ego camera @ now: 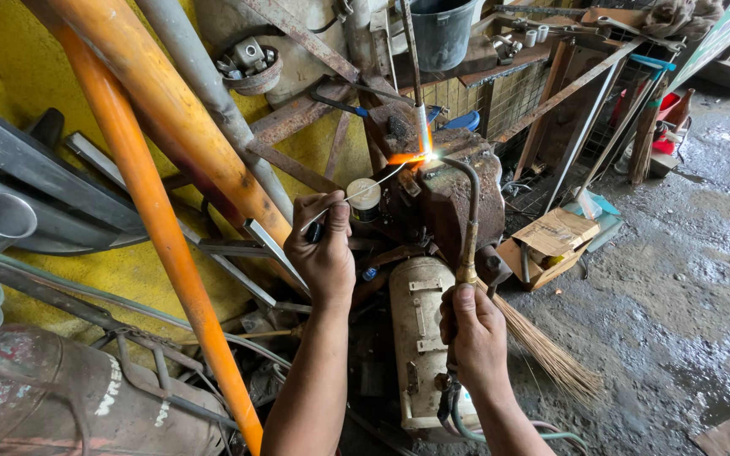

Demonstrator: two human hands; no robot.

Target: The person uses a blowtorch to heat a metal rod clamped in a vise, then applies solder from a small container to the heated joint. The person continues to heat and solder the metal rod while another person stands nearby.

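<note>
Right hand (473, 333) clenched round the handle of a gas torch (469, 221), hoses trailing off below the wrist. Left hand (323, 245) pinches a thin filler rod (375, 183) between thumb and fingers, other fingers curled.

Torch: rigid metal, brass-coloured collar just above the fist, dark neck curving up and over to a tip at the flame (411, 155). Probably moderate weight, hose drag at the back end; grip belongs low on the handle, well away from the hot tip. Neck looks grimy, not slippery.

Rod: pale, very thin wire, light, likely springy and easy to bend; held at the far end, tip reaching into the bright orange-white glow. The end near the flame would be hot, so the back end is the only safe hold.

Flame sits on a thin upright steel bar (416, 93) clamped in a rusty bench vise (454, 190), centre of view. Bar glows orange at the joint.

Around: small round tin (363, 195) just beside the vise, cream cylinder tank (420, 338) under it, straw broom (542, 350) to the right, orange pipe (162, 228) slanting across left, grey bucket (443, 29) up top, cardboard box (555, 236) on wet concrete floor (686, 279).
</note>
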